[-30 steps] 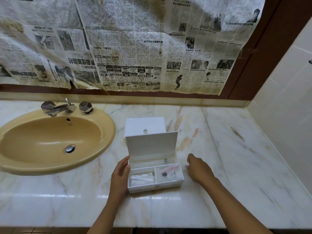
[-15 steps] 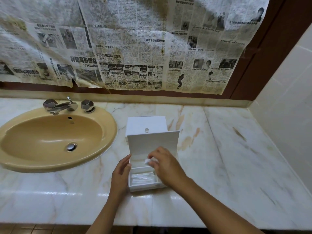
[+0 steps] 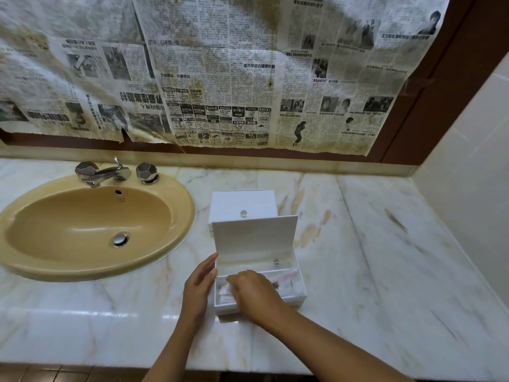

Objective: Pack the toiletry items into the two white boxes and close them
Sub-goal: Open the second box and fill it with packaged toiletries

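Two white boxes stand on the marble counter. The rear box [image 3: 242, 202] is closed, with a small clear knob on its lid. The front box [image 3: 298, 295] is open, its lid [image 3: 254, 235] standing upright. My left hand [image 3: 199, 288] rests flat against the front box's left wall, fingers straight. My right hand [image 3: 254, 295] reaches down into the left compartment and its fingertips touch a white packet [image 3: 224, 289]; whether they pinch it is hidden. A clear sachet with pink and dark print [image 3: 286, 279] lies in the right compartment.
A tan oval sink [image 3: 82, 227] with a chrome tap [image 3: 103, 173] sits to the left of the boxes. Newspaper sheets [image 3: 220, 70] cover the mirror behind. A tiled wall [image 3: 468, 175] bounds the counter [image 3: 385, 257] on the right.
My right hand came from the counter right of the box, carried a small white item over it, and has lowered into the left compartment. My left hand stayed on the box's side.
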The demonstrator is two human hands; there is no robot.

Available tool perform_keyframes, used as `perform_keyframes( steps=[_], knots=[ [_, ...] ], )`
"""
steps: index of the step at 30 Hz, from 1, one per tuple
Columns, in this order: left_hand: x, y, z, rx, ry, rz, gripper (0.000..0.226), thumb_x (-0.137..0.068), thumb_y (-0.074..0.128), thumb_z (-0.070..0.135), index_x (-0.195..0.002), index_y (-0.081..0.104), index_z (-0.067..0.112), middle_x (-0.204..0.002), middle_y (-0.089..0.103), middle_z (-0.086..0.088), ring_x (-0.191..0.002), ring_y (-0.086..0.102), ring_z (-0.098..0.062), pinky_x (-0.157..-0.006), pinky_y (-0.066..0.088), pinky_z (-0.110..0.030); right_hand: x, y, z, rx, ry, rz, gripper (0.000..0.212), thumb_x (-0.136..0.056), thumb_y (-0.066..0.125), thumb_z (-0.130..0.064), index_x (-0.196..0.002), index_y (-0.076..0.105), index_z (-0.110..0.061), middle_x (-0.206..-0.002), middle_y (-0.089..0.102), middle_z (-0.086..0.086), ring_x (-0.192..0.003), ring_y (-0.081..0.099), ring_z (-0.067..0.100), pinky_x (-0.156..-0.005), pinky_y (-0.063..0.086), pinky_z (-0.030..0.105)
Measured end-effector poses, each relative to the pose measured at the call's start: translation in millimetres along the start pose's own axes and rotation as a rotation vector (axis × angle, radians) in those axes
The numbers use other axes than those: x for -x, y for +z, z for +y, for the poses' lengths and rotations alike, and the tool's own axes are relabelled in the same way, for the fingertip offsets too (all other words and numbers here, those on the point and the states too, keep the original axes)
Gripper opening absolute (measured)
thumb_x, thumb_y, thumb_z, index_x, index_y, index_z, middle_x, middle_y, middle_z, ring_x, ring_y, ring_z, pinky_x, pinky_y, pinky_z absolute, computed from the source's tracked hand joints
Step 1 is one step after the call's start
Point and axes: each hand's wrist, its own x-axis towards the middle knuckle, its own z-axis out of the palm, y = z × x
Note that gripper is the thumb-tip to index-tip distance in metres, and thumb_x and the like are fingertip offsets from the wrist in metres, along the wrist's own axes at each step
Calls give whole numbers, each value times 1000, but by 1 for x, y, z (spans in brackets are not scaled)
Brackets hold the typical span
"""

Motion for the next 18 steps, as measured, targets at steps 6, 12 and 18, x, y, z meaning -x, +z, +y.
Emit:
perform_keyframes(
  steps=[6,12,18],
  knots=[
    [0,-3,-1,15,-8,-13,34,-95,56,7,-122,62,25,-118,65,17,-112,59,4,-95,44,-13,-8,-32,-4,-96,-111,319,22,-91,52,-15,-107,67,-11,-104,68,8,-94,61,27,-86,51,40],
    [-2,-4,-4,46,-35,-4,36,-94,57,7,-129,60,15,-126,63,5,-118,57,-6,-103,44,-26,-26,-70,-6,121,-51,584,40,-83,61,-16,-122,58,-18,-118,59,7,-108,52,26,-82,42,41],
    [-3,-2,-2,112,-69,37,30,-96,53,9,-122,64,20,-122,67,2,-115,61,-12,-101,47,-36,-24,-78,2,199,6,418,34,-92,48,-7,-122,56,-21,-118,60,5,-108,47,28,-85,30,41]
  ],
)
